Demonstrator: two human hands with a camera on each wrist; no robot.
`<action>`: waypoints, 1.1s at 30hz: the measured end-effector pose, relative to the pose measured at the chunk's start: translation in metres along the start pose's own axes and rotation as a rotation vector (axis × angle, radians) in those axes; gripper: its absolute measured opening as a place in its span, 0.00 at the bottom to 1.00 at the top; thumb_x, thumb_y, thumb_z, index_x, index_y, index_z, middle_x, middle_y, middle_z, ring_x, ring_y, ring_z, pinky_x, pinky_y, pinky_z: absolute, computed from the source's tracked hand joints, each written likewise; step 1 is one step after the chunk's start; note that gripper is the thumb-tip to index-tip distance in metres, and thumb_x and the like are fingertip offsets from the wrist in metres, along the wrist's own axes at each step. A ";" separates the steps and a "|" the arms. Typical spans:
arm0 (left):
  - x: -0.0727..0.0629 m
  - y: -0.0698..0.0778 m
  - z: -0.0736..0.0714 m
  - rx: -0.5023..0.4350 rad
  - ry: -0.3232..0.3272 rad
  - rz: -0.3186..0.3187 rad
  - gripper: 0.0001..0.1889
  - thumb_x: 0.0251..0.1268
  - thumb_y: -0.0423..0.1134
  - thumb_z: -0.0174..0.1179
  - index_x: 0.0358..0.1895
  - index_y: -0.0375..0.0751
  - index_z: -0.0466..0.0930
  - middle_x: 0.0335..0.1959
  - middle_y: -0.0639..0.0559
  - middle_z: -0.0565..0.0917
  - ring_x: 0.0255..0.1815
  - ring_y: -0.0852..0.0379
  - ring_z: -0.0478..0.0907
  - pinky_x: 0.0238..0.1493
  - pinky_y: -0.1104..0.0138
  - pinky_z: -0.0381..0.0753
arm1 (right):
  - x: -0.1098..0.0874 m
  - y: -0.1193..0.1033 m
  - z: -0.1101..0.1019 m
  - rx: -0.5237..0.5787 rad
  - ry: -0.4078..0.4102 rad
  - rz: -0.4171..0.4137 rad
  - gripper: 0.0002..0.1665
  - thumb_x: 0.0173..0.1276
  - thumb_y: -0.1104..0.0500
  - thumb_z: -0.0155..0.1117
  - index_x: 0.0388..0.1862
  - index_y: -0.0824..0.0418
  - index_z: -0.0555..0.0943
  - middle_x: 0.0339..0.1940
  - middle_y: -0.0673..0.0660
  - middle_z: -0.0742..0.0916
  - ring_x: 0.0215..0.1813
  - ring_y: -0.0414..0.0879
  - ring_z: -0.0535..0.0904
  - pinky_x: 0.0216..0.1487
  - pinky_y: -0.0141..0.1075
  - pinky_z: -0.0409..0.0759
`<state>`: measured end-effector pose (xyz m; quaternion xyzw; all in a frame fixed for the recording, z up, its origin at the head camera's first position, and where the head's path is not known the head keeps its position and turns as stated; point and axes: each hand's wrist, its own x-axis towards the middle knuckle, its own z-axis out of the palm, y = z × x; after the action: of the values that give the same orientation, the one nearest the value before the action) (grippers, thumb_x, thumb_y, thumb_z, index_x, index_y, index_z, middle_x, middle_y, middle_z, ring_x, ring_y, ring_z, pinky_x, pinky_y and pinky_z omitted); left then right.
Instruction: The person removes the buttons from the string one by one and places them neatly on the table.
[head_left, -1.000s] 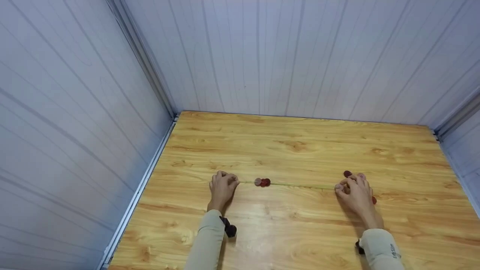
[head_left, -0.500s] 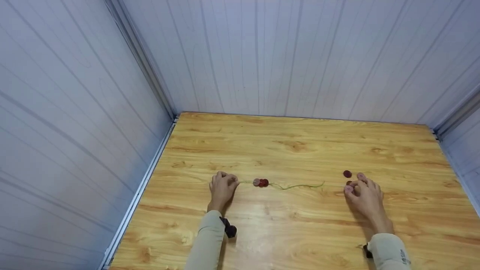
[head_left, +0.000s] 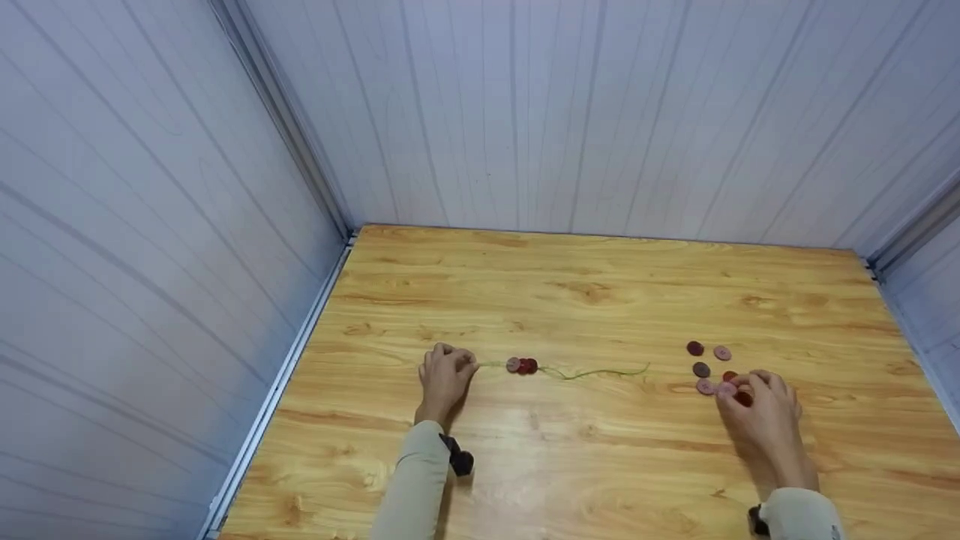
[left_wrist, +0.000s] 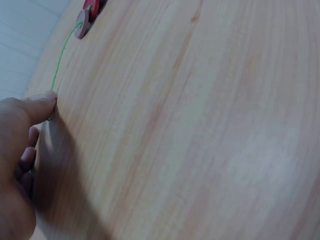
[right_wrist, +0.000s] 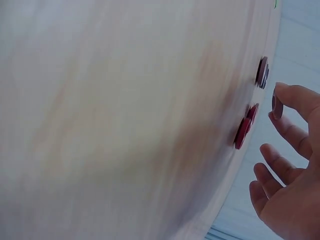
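Observation:
My left hand (head_left: 445, 379) pinches one end of a thin green string (head_left: 600, 371) between thumb and fingertips. Threaded on the string are a dusty pink button (head_left: 513, 364), a red button (head_left: 523, 367) and a dark red button (head_left: 532, 365). To the right of them the string lies slack in a wavy line, its far end loose on the table. My right hand (head_left: 765, 412) pinches a pink button (right_wrist: 278, 106) between thumb and index finger, just above the table. Beside it lie another pink button (head_left: 705, 386) and a grey-purple button (head_left: 701, 369).
Farther back lie a dark maroon button (head_left: 695, 348) and a second pink one (head_left: 722, 352). Red buttons (right_wrist: 243, 132) lie below my right fingers. The wooden table (head_left: 585, 465) meets panelled walls (head_left: 525, 112) at its back and left.
My right hand has let the string go slack and moved right and nearer me, with a pink button in its fingertips. The threaded buttons shifted slightly left. My left hand has stayed put.

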<state>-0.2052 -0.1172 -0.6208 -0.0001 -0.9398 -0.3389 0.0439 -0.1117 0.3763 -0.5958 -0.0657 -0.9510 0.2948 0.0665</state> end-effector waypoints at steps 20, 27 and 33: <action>-0.001 0.001 0.001 0.000 0.001 -0.018 0.04 0.60 0.48 0.65 0.34 0.56 0.84 0.47 0.50 0.74 0.50 0.47 0.67 0.54 0.48 0.59 | -0.022 0.016 -0.012 -0.046 -0.059 0.159 0.34 0.68 0.38 0.56 0.51 0.68 0.74 0.64 0.78 0.62 0.65 0.78 0.50 0.60 0.69 0.45; -0.002 0.000 0.002 -0.010 0.045 0.026 0.03 0.58 0.44 0.67 0.32 0.52 0.84 0.45 0.48 0.75 0.45 0.47 0.67 0.49 0.49 0.60 | -0.024 0.019 -0.015 -0.079 -0.103 0.190 0.35 0.67 0.37 0.57 0.52 0.68 0.74 0.64 0.79 0.62 0.62 0.78 0.51 0.57 0.69 0.48; -0.002 0.001 -0.001 -0.010 0.003 -0.004 0.03 0.60 0.47 0.65 0.33 0.55 0.84 0.48 0.49 0.74 0.49 0.47 0.66 0.52 0.48 0.60 | -0.023 0.021 -0.015 -0.095 -0.144 0.229 0.36 0.67 0.36 0.57 0.52 0.68 0.74 0.65 0.79 0.60 0.63 0.78 0.51 0.59 0.69 0.47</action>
<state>-0.2036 -0.1165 -0.6196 0.0021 -0.9381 -0.3435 0.0449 -0.0846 0.3977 -0.5971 -0.1553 -0.9525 0.2591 -0.0394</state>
